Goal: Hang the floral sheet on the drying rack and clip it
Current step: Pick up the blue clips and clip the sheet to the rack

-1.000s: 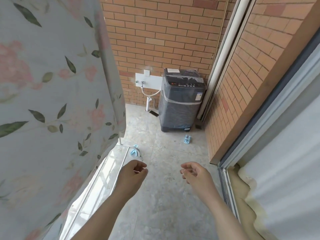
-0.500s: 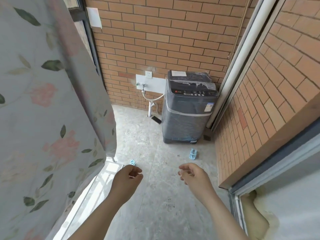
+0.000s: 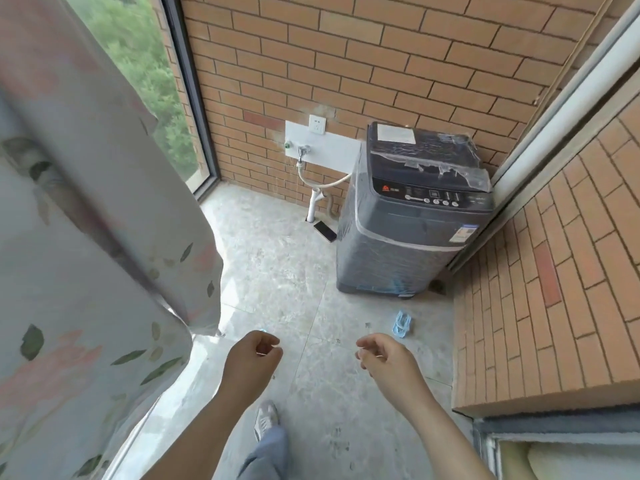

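A: The left hand (image 3: 254,355) and the right hand (image 3: 384,355) are loosely curled and hold nothing; the floral sheet (image 3: 86,237) drapes just left of the left hand.

B: The person probably needs the blue clip (image 3: 401,323) just beyond the right hand; better to pinch its handles squarely.

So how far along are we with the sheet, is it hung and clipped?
Done: the sheet hangs draped at the left, so hanging looks finished, though its top edge is out of view. In hand: nothing; the left hand and right hand are loosely curled and empty. Left: clipping. No clip shows on the sheet, and a blue clip lies on the floor ahead of the right hand.
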Demonstrator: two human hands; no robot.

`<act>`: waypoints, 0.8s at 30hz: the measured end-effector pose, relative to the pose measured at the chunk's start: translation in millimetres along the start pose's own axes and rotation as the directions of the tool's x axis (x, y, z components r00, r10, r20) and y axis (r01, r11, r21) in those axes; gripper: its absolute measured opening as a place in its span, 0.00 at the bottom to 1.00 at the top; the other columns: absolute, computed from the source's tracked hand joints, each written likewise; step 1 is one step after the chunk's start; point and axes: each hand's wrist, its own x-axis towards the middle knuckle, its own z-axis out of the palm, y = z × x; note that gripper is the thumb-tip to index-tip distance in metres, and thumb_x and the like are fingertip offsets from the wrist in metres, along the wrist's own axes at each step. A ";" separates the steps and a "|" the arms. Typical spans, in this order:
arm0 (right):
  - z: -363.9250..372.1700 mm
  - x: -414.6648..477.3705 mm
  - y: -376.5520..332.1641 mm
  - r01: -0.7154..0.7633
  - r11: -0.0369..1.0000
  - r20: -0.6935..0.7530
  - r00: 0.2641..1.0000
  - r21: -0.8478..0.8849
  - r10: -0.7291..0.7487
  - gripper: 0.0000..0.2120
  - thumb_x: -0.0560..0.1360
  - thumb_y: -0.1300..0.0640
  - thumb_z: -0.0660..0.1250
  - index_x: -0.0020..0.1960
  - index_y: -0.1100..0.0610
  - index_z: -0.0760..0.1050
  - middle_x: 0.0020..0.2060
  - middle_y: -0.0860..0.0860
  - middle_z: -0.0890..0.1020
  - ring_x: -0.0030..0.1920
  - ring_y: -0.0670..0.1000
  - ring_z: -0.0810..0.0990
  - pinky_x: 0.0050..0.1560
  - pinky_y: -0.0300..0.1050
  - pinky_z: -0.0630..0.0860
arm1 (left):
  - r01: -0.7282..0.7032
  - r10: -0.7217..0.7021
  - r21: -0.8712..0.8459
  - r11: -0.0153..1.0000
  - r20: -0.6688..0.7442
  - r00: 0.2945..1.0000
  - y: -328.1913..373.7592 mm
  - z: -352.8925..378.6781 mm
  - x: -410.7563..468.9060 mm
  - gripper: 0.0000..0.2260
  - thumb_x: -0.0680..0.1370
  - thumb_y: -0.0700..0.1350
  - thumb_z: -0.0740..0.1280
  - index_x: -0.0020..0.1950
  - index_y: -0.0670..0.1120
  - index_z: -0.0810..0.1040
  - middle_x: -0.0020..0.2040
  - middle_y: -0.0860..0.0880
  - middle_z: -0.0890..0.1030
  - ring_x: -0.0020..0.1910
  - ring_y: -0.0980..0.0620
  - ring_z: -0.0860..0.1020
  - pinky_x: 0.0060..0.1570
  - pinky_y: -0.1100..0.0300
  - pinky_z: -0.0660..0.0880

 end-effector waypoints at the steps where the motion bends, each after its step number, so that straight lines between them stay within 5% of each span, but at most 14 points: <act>1: 3.0 16.7 -5.4 -0.023 1.000 0.010 1.000 -0.013 0.023 0.07 0.78 0.56 0.63 0.49 0.45 0.77 0.47 0.45 0.82 0.48 0.45 0.80 0.50 0.42 0.78 | 0.016 -0.016 0.011 1.000 0.007 1.000 0.3 -0.5 20.0 0.04 0.75 0.39 0.67 0.47 0.45 0.79 0.40 0.47 0.80 0.33 0.52 0.78 0.30 0.68 0.70; 7: 25.5 122.0 -40.9 -0.037 0.998 0.067 0.997 -0.049 0.041 0.05 0.77 0.56 0.65 0.51 0.49 0.78 0.45 0.43 0.79 0.46 0.42 0.79 0.44 0.34 0.72 | 0.083 -0.089 0.104 0.991 0.054 0.995 -3.5 5.6 122.5 0.04 0.75 0.39 0.65 0.47 0.47 0.77 0.39 0.51 0.78 0.33 0.58 0.74 0.27 0.73 0.67; 12: 49.2 199.0 -40.3 -0.039 0.995 0.145 0.988 -0.091 0.052 0.05 0.77 0.56 0.64 0.51 0.49 0.78 0.44 0.43 0.79 0.44 0.41 0.78 0.41 0.31 0.70 | 0.187 -0.192 0.122 0.975 0.024 0.981 -22.1 25.4 188.5 0.05 0.74 0.42 0.65 0.50 0.48 0.77 0.37 0.53 0.76 0.33 0.57 0.73 0.30 0.66 0.66; 24: 139.8 394.8 103.5 -0.042 0.977 0.303 0.947 -0.211 0.106 0.06 0.78 0.55 0.63 0.49 0.46 0.77 0.46 0.43 0.80 0.44 0.41 0.78 0.43 0.34 0.75 | 0.340 -0.331 0.149 0.929 -0.084 0.940 -181.6 137.7 353.0 0.07 0.73 0.43 0.66 0.51 0.48 0.75 0.41 0.49 0.77 0.35 0.55 0.74 0.31 0.64 0.65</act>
